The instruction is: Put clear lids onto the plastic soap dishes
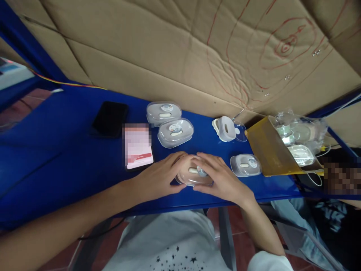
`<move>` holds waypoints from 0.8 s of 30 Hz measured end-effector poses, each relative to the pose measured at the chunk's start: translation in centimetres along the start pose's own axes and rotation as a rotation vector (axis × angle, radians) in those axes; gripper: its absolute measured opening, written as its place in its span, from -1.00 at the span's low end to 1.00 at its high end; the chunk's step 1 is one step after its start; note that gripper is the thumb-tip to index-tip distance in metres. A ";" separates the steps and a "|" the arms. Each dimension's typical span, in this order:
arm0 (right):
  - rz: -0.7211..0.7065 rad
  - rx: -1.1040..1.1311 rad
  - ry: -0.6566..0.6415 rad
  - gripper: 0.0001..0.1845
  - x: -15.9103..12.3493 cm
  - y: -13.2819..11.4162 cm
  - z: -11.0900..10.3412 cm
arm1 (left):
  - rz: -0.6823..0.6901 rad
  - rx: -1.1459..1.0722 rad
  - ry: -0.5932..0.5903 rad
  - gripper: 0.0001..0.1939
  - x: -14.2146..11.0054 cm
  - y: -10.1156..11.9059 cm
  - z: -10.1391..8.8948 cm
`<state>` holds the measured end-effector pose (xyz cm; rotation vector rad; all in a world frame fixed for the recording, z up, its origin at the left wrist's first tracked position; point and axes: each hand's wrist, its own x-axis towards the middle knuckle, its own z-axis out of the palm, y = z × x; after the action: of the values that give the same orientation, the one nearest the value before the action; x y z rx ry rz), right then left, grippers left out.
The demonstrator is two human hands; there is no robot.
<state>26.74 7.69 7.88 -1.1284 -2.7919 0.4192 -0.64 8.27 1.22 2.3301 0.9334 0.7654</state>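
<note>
Both hands are around a rounded clear plastic container near the front edge of the table. Its inside looks pinkish beige, with a pale oval bar and a round sticker on top. My left hand grips the left side, thumb low and fingers over the far rim. On the right side, my right hand curls its fingers over the lid and partly hides the sticker. Beyond my hands stand two similar clear containers, one nearer and another behind it. One more clear container rests right of my right hand.
A lit phone and a black device lie to the left. A grey-white part sits by a clear lid at the back. A cardboard box holds wrapped pieces. A person is at the right; cardboard lines the back.
</note>
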 end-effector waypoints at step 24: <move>-0.198 -0.121 0.298 -0.32 1.0 1.6 3.8 | -0.032 -0.081 -0.021 -0.16 0.0 -0.3 0.3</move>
<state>26.34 8.69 3.75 -0.8408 -2.6554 0.0575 -0.57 8.40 0.85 2.2438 0.9115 0.7503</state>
